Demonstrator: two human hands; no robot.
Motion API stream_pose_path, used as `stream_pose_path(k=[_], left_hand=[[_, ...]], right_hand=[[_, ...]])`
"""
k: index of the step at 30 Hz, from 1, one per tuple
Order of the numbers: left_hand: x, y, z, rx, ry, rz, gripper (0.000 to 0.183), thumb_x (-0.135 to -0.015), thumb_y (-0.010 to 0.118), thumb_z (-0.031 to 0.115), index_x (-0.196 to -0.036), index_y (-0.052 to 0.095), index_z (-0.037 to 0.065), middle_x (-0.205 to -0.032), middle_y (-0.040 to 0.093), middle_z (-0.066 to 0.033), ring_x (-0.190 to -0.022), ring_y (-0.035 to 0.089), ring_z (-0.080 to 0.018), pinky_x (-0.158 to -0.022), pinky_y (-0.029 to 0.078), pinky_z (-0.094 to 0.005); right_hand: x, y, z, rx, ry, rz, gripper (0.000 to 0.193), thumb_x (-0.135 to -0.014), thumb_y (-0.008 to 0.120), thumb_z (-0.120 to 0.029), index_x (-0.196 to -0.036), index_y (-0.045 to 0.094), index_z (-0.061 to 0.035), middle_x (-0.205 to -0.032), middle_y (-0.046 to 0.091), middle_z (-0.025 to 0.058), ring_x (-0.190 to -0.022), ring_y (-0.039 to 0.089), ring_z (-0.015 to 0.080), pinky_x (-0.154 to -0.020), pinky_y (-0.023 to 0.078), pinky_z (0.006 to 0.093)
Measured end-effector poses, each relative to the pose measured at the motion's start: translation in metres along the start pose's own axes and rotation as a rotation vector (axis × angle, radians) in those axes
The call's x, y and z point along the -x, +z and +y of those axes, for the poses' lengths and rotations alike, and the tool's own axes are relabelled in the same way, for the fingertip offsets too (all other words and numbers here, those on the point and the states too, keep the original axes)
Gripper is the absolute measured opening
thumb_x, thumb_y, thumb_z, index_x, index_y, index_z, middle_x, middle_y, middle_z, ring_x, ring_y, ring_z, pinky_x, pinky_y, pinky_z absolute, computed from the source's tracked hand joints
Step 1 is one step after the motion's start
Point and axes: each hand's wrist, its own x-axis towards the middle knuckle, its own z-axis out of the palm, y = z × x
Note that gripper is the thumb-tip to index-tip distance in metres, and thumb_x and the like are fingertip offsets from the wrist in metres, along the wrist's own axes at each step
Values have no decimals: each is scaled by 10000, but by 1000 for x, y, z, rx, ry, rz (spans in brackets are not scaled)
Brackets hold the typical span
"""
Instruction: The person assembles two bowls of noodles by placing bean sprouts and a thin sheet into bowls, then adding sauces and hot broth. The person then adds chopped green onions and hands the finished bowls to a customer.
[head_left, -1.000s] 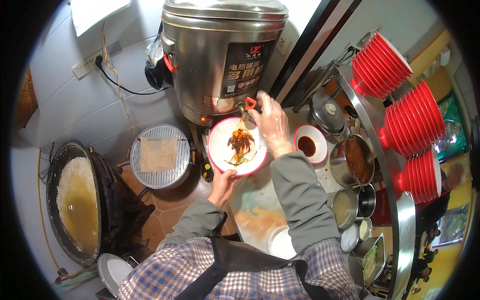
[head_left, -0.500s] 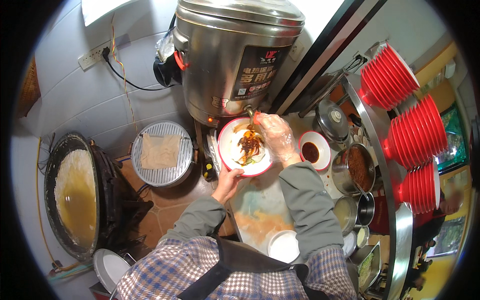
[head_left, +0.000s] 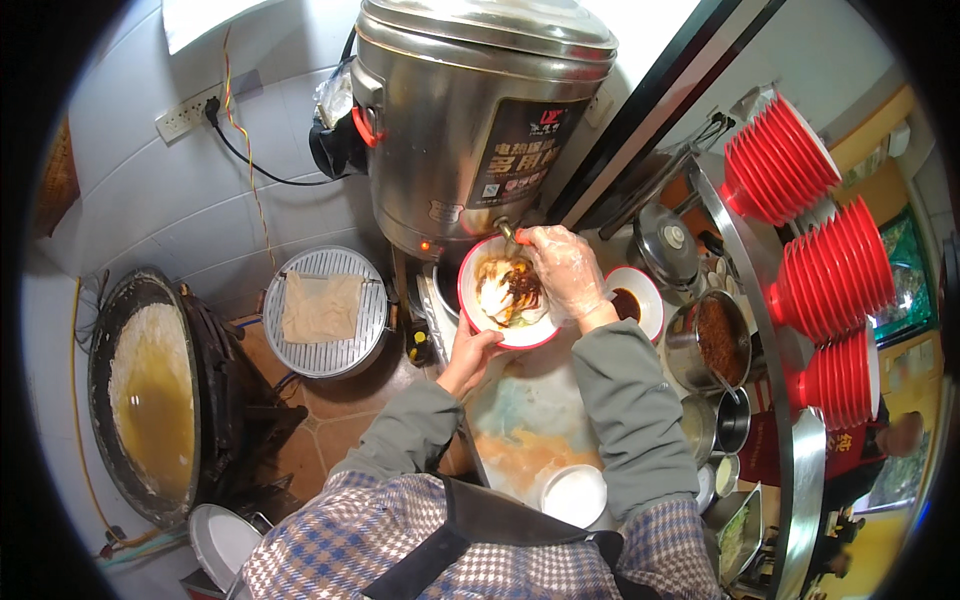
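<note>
My bare left hand point(head_left: 470, 355) grips the near left edge of a white bowl point(head_left: 540, 328) with a red rim, thumb over the rim. In the bowl lie a soft white food point(head_left: 495, 297), dark brown sauce and some green bits. The bowl is held beneath the tap point(head_left: 505, 229) of a large steel heated urn point(head_left: 425, 140). My right hand point(head_left: 568, 272), in a clear plastic glove, is closed on the tap's red handle point(head_left: 523, 236). Whether liquid runs from the tap I cannot make out.
A bowl of dark sauce point(head_left: 648, 290) and a pot of brown crumbly seasoning point(head_left: 740, 345) stand right. Stacked red bowls point(head_left: 780, 160) fill the shelf beyond. Left are a round slatted steamer point(head_left: 325, 355) and a wide vat point(head_left: 110, 300). A white bowl point(head_left: 573, 497) sits nearest me.
The bowl and my left hand have shifted right and slightly tilted under the tap. My right hand stays at the red handle. The view has moved a little.
</note>
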Motion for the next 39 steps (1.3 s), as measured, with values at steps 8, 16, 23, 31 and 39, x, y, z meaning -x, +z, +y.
stream_pose_path(k=[8,16,23,31,39], left_hand=[[17,-17,7,-45,24,20,726,-798,541,-109,-1438,315,147,-1278,548,-96,-1067,621,-221,-833,587,-385],[23,-19,8,-54,9,23,661,-815,573,-60,-1406,355,140,-1270,556,-79,-1075,606,-216,-869,547,-413],[24,-22,8,-56,9,21,666,-817,565,-56,-1410,340,146,-1271,548,-74,-1077,603,-212,-871,546,-424],[23,-27,7,-24,-21,6,673,-819,557,-74,-1411,334,153,-1260,557,-94,-1076,612,-234,-852,558,-431],[31,-26,19,-223,-78,-22,721,-799,558,-66,-1438,309,158,-1254,545,-91,-1065,603,-234,-812,569,-427]], right_hand=[[2,2,2,21,3,14,121,-864,635,-104,-984,638,-104,-888,662,102,-887,638,306,-771,525,413],[1,4,3,31,-17,39,109,-859,639,-115,-969,634,-113,-866,659,86,-872,638,282,-754,523,402],[0,8,5,46,21,20,95,-861,640,-127,-954,636,-107,-867,658,97,-874,638,289,-754,524,407],[-4,9,3,39,51,28,78,-868,631,-126,-940,631,-99,-840,663,89,-867,636,294,-748,524,411],[54,-47,-22,-78,62,296,435,-840,635,-74,-1272,582,-82,-1268,584,120,-1159,541,308,-987,464,408]])
